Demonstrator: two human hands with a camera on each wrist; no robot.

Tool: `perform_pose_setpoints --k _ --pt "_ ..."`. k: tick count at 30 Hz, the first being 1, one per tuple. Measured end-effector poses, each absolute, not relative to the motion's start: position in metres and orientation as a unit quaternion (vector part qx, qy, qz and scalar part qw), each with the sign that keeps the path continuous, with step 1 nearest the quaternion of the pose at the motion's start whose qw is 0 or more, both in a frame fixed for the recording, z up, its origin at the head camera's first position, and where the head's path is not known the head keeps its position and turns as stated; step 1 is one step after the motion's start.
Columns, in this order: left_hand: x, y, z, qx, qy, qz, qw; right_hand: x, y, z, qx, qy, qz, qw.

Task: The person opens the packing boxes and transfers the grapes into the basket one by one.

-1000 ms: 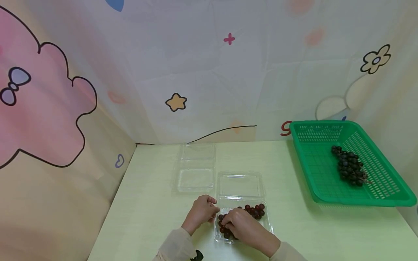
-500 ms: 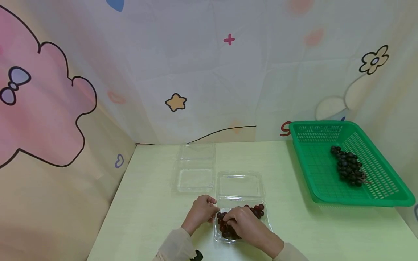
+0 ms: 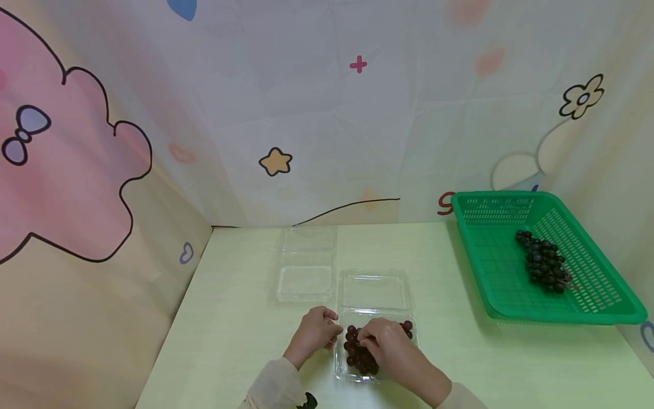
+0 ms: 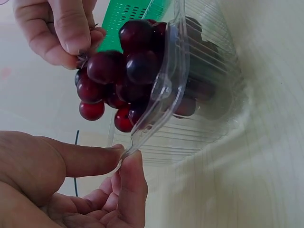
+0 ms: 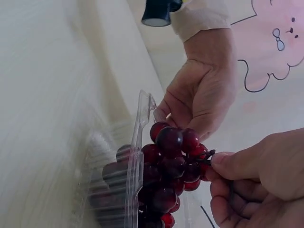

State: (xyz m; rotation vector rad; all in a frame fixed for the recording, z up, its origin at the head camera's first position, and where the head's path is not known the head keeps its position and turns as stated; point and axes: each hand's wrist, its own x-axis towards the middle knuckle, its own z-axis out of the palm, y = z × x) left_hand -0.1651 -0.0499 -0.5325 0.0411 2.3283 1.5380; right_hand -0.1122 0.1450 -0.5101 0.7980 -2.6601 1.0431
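A bunch of dark red grapes (image 3: 361,359) sits in the base of a clear plastic clamshell container (image 4: 213,126). My right hand (image 3: 392,346) is over the bunch, and its thumb and fingers pinch the grape stem (image 5: 205,156). Some grapes rise above the rim in both wrist views. At the container's left side, my left hand (image 3: 311,334) pinches the rim between thumb and forefinger. The hinged lid (image 3: 375,291) lies folded back behind the base. Part of the fruit is hidden under my right hand in the head view.
Another clear clamshell container (image 3: 306,283) lies unfolded at the back left. On the right stands a green plastic basket (image 3: 475,272) with a second bunch of dark grapes (image 3: 545,264) inside. A patterned curtain (image 3: 327,113) hangs behind the pale table (image 3: 245,341).
My right hand has shifted slightly to the right, and the grapes under it have moved right, away from the container's left wall. My left hand stays at the rim.
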Motion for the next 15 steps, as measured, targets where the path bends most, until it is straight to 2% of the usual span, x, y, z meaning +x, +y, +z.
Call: perform_pose_setpoints --k 10,15 --pt "-0.166 -0.049 -0.533 0.010 0.822 0.541 0.178 -0.114 0.156 -0.507 0.189 -0.834 0.518 -0.020" --pt "-0.165 -0.049 -0.532 0.006 0.821 0.542 0.179 -0.114 0.161 -0.505 0.160 -0.816 0.554 -0.046"
